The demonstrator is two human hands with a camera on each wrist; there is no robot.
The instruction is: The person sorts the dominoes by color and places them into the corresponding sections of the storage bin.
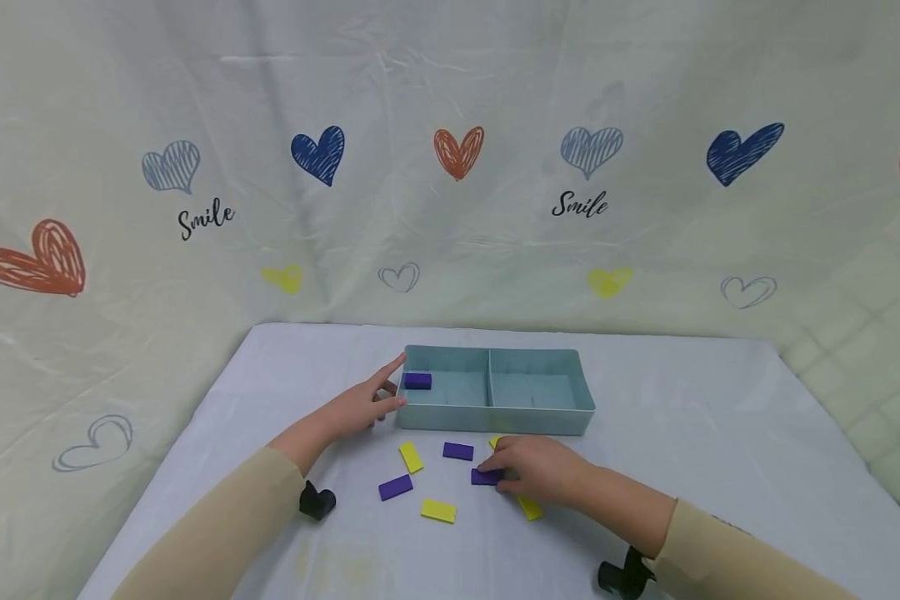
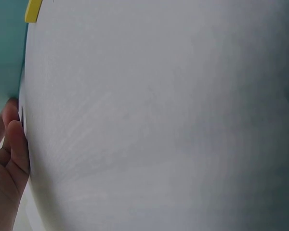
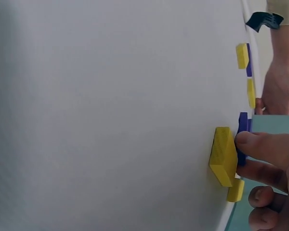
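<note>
A blue-green two-compartment box point(image 1: 495, 419) lies on the table, one purple block point(image 1: 418, 381) inside its left compartment. My left hand point(image 1: 358, 408) touches the box's left end, index finger stretched to the back corner and thumb near the front one. In front of the box, my right hand point(image 1: 543, 468) pinches another purple block point(image 1: 484, 477) between thumb and finger. In the right wrist view, a yellow block point(image 3: 223, 156) lies beside the pinched block. Whether the pinched block touches the table I cannot tell.
Left of the right hand lie loose purple blocks point(image 1: 458, 451) point(image 1: 396, 487) and yellow blocks point(image 1: 411, 457) point(image 1: 438, 511). Another yellow block point(image 1: 494, 441) is partly hidden behind that hand. A white cloth point(image 1: 682, 417) covers the table; a heart-printed sheet point(image 1: 450, 233) hangs behind.
</note>
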